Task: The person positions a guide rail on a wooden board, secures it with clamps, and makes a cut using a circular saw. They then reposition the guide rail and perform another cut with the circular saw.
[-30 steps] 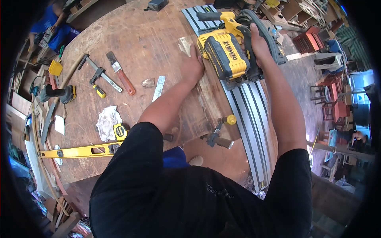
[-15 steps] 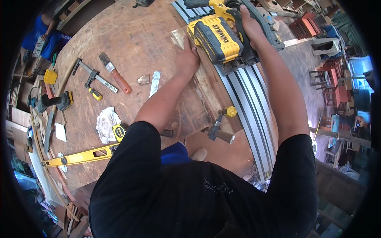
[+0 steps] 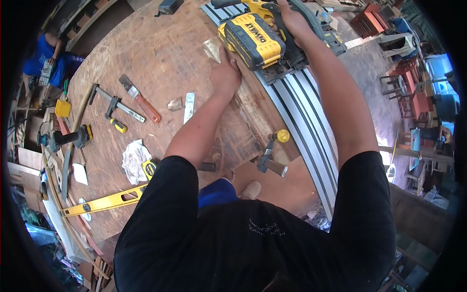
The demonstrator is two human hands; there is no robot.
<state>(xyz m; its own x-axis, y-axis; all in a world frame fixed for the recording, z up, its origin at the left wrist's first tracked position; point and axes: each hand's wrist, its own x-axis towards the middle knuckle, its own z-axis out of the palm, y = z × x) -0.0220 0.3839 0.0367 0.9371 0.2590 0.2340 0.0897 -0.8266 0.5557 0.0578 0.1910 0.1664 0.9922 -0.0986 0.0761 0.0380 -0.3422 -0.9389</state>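
Observation:
My right hand [image 3: 294,22] is wrapped around the rear handle of a yellow-and-black cordless track saw [image 3: 258,41]. The saw sits on a silver guide rail [image 3: 304,117] with dark strips, which runs toward my body. Left of the saw, my left hand [image 3: 225,75] lies on the wood with its thumb apart from the other fingers. Just beyond those fingertips is a pale, flat scrap [image 3: 212,50]. Under the rail is a long brown board [image 3: 260,109], and a clamp with a yellow knob [image 3: 281,136] sits at its near end.
On the worktable [image 3: 165,53] lie a bar clamp [image 3: 116,103], a scraper [image 3: 140,99], a white cloth [image 3: 136,160], a tape measure [image 3: 150,169] and a yellow spirit level [image 3: 104,200]. A cordless tool [image 3: 68,138] is at the left edge. Another person [image 3: 46,61] sits at far left.
The saw and my right hand appear slightly farther left and up in view. The whole view has shifted a little; both hands keep their places on saw and wood.

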